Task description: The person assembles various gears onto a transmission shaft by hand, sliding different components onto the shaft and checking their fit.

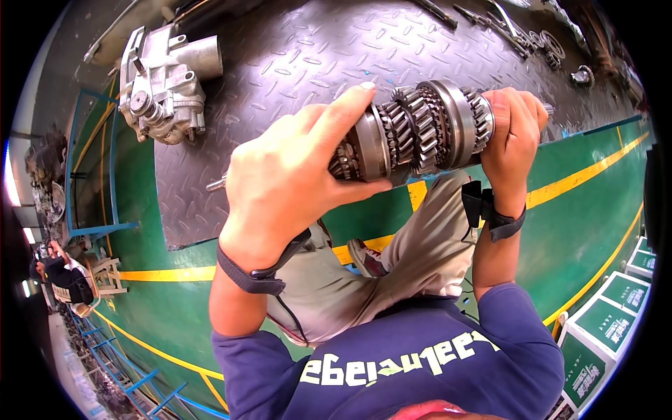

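Note:
Between my two hands lies a gear shaft (423, 133), a metal gearbox shaft carrying several toothed gears and smooth rings, held level over the near edge of the workbench. My left hand (287, 157) wraps its left end, the thumb below and the forefinger stretched along the top. At the other end, my right hand (514, 129) is closed round the shaft beside the last gear, and a thin tip pokes out past the fingers. A narrow rod end (217, 185) shows to the left of my left hand. Both palms hide what they cover.
A silver cast-metal housing (168, 91) stands on the bench's left corner. The bench top (294, 63) is dark tread plate. Rods (493, 28), rings (549, 45) and a small gear (582, 75) lie at the back right. Green-white boxes (609, 322) are stacked at lower right; a person (70, 276) sits far left.

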`<act>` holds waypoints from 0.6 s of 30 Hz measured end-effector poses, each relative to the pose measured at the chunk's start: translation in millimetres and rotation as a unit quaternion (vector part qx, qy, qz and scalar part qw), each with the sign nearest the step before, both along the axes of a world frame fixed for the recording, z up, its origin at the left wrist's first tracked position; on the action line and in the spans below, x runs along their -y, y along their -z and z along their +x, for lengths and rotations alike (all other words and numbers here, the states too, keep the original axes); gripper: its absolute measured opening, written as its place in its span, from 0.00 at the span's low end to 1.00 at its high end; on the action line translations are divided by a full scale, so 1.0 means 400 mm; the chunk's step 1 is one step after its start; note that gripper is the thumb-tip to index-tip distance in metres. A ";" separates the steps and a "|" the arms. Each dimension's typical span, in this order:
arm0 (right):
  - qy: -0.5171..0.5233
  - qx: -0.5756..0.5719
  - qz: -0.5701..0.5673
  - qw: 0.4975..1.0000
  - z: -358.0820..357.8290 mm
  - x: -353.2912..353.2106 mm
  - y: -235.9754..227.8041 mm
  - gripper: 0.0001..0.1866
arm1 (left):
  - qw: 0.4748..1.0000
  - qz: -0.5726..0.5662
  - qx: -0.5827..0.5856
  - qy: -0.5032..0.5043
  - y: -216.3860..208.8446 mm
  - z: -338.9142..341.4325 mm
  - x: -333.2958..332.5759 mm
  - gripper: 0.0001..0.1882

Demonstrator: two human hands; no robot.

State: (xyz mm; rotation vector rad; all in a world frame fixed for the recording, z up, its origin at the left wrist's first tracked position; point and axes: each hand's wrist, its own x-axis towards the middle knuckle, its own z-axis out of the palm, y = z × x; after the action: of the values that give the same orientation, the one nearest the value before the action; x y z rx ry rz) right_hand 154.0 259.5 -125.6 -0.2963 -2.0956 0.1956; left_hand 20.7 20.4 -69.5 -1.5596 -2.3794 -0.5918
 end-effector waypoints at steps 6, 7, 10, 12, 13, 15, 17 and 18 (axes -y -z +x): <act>-0.010 -0.004 -0.005 1.000 0.002 -0.005 0.002 0.14 | 0.999 -0.003 0.048 -0.011 -0.018 0.002 0.009 0.47; -0.006 -0.003 -0.009 1.000 0.003 -0.007 0.005 0.14 | 0.998 0.011 0.057 -0.007 -0.021 0.000 0.016 0.46; 0.003 -0.005 -0.011 1.000 0.002 -0.005 0.005 0.13 | 0.999 0.002 0.047 -0.025 0.014 -0.028 0.060 0.41; 0.005 -0.006 -0.007 1.000 0.000 -0.004 0.007 0.13 | 0.997 0.027 0.058 -0.046 0.019 -0.028 0.074 0.34; 0.005 -0.012 0.000 1.000 0.001 -0.008 0.010 0.13 | 0.995 0.030 0.072 -0.058 0.016 -0.026 0.079 0.33; 0.007 -0.006 0.006 1.000 0.002 -0.009 0.009 0.13 | 0.993 0.042 0.069 -0.082 0.018 -0.023 0.088 0.29; 0.003 -0.003 0.006 1.000 0.003 -0.004 0.008 0.14 | 0.992 0.040 0.054 -0.104 0.020 -0.027 0.099 0.29; 0.008 -0.001 0.006 1.000 0.004 -0.004 0.009 0.14 | 0.992 0.037 0.040 -0.116 0.021 -0.029 0.101 0.29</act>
State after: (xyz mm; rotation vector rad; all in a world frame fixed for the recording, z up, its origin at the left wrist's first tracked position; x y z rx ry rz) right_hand 155.4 261.0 -129.3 -0.3069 -2.0917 0.1738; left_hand 9.1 -20.1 -78.0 -1.2286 -2.5196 -0.6936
